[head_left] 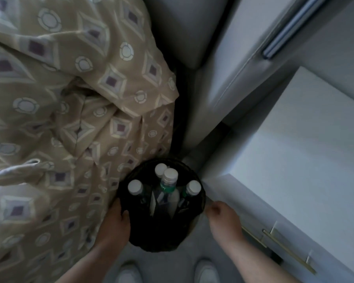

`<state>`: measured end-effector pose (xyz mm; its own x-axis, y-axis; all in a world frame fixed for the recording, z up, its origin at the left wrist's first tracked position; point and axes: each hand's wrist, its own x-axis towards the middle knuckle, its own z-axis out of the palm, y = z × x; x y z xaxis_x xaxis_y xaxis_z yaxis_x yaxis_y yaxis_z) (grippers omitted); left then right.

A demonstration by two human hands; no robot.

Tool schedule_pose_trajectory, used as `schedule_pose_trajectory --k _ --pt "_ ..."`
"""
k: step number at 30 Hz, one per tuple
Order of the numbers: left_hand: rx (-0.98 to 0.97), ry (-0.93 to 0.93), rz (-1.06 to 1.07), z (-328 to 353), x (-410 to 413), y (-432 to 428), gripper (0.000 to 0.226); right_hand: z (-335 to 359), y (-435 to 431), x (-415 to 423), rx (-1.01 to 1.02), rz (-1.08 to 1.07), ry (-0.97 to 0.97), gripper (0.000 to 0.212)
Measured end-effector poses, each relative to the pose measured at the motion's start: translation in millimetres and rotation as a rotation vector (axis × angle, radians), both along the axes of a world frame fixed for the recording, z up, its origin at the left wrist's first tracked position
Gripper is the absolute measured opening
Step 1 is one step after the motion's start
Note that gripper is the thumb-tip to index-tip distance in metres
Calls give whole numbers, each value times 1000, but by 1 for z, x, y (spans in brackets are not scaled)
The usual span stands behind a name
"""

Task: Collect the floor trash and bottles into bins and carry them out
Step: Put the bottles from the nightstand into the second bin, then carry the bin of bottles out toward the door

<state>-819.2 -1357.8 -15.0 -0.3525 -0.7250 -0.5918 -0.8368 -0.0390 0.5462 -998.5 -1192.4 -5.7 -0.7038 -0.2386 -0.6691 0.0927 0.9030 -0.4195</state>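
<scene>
**Clearance check before lifting**

Shoes (pixel 129 272) are standing on the grey floor (pixel 192 254) at the near edge, toes pointing toward the bin (pixel 161 235). The bin is sitting directly ahead, between both hands, its long axis running upright. The left hand (pixel 116 225) is gripping the left rim, thumb hooked over the edge. The right hand (pixel 223 219) is resting just beside the right rim with fingers curled; whether it is grasping the rim cannot be told. Both hands are lying about equally near. Four capped bottles (pixel 169 180) are standing upright inside the bin.

The coming move is probably calling for a straight vertical lift. The patterned quilt (pixel 70 119) is hanging against the bin's left side and the left hand. The white bedside cabinet (pixel 305 150), with its brass handle (pixel 288 248), is closing in on the right. Beyond the bin, the grey headboard (pixel 223 68) is blocking forward travel, so the exit is likely running up and back.
</scene>
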Motion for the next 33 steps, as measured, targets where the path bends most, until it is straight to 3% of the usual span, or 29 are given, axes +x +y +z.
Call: schedule_pose_trajectory --k 3,6,9,11,13,18,27,33 --pt "-14 -77 67 -4 -8 -8 35 -25 -5 -5 89 99 -81 34" --pt "30 -61 136 -17 -6 -17 27 -35 -22 -8 34 -10 -148 22" --pt "71 -196 117 -23 -8 -20 29 -36 -26 -8 56 -85 -202 22" --pt "81 -244 127 -22 -8 -19 21 -25 -23 -5 48 -81 -221 15" --pt "76 -258 122 -17 -3 -17 24 -10 -17 -2 14 -71 -222 25" --pt "170 -252 127 26 18 -8 23 20 4 6 -11 11 -240 23" --pt "90 -119 236 176 49 1 2 169 11 17 -43 15 -266 16" --pt "141 13 362 271 72 3 7 286 5 18 -115 101 -199 17"
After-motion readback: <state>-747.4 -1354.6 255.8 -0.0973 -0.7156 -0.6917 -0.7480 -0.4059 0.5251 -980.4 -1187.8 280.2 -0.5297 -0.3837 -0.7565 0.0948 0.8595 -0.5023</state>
